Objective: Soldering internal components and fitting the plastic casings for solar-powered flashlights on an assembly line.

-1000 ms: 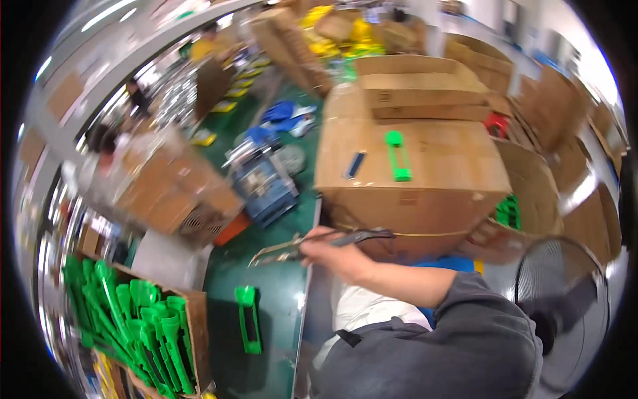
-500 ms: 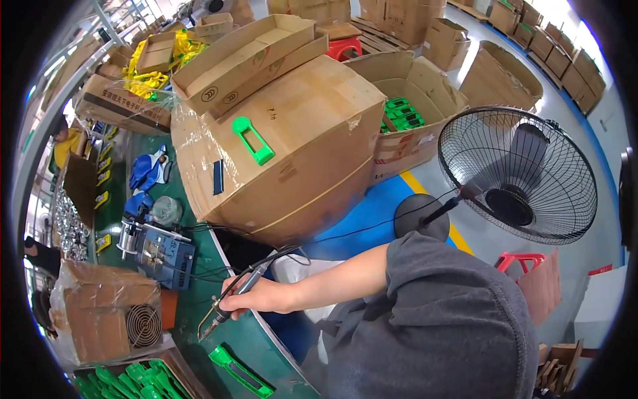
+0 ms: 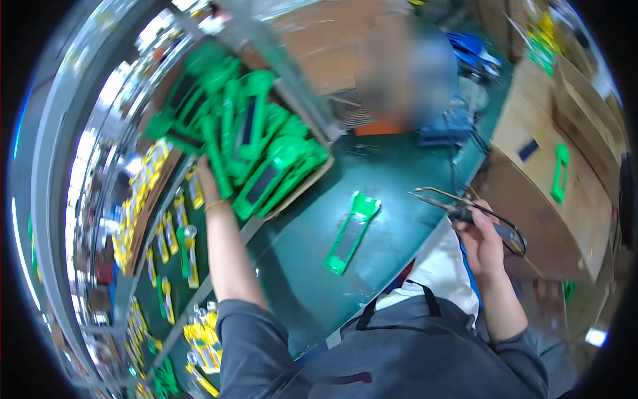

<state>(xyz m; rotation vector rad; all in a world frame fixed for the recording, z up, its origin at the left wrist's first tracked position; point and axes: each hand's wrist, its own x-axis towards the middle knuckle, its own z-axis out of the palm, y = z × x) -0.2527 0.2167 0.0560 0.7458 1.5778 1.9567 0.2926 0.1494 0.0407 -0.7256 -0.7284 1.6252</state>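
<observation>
Swung leftward with the view since half a second ago, bringing the cardboard box (image 3: pixel 299 191) of green plastic pieces (image 3: pixel 276 163) from the lower left corner up to the upper left of the frame. Brought in with it: the left hand (image 3: pixel 205 174), out of sight in both earlier views, now reaching to the lower left edge of the pile, with forearm stretched up through the left of the frame. Cannot tell, with fingers blurred and partly hidden there, whether grasping a piece or only touching one.

Still gripping the soldering iron (image 3: pixel 458 212) with the right hand (image 3: pixel 481 238), right of centre, fingers wrapped around the handle and tip pointing left. Shown half a second ago with the tip just beside one end of a loose green piece; now shown with the tip a little apart, right of the upper end.

Lying on the green table (image 3: pixel 399 163), near the centre of the frame: the loose green piece (image 3: pixel 363 205), touched by neither hand. Seems to mean, as a judgement, a pause in using the iron, with reaching turned to the box instead.
</observation>
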